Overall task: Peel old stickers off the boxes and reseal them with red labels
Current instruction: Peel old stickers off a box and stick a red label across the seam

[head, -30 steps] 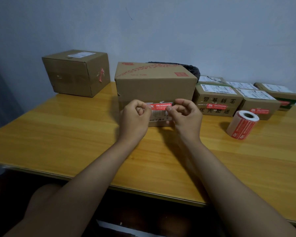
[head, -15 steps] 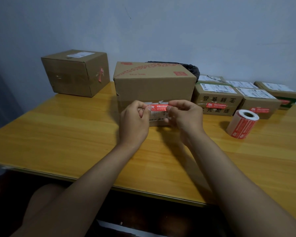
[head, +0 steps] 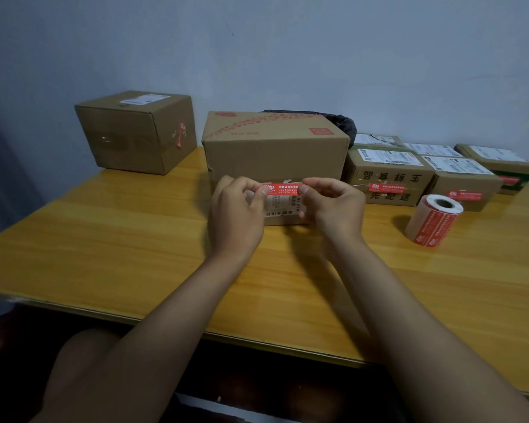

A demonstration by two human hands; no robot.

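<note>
In front of the big centre box (head: 275,154), the person is holding a red label (head: 283,188) stretched flat between both hands, the left hand (head: 237,212) pinching its left end and the right hand (head: 333,209) pinching its right end, fingers curled round the strip. The label is hovering at or just off the near face of the box, right above a white barcode sticker (head: 283,206); whether it is already touching the cardboard I cannot tell. To my eye they are lining it up to press it on, and the risk is that it is going down crooked or folding on itself if one end sticks before the other, or landing away from the seam it should be sealing. To the right of the box, the label roll (head: 434,221) is standing tilted on the counter (head: 104,245), near the right elbow's path, so a wide sweep could be knocking it over. Right of the box, small boxes (head: 391,178) are sitting close together, while left of it another box (head: 138,132) is standing well apart, leaving room there and toward the counter's near edge.
</note>
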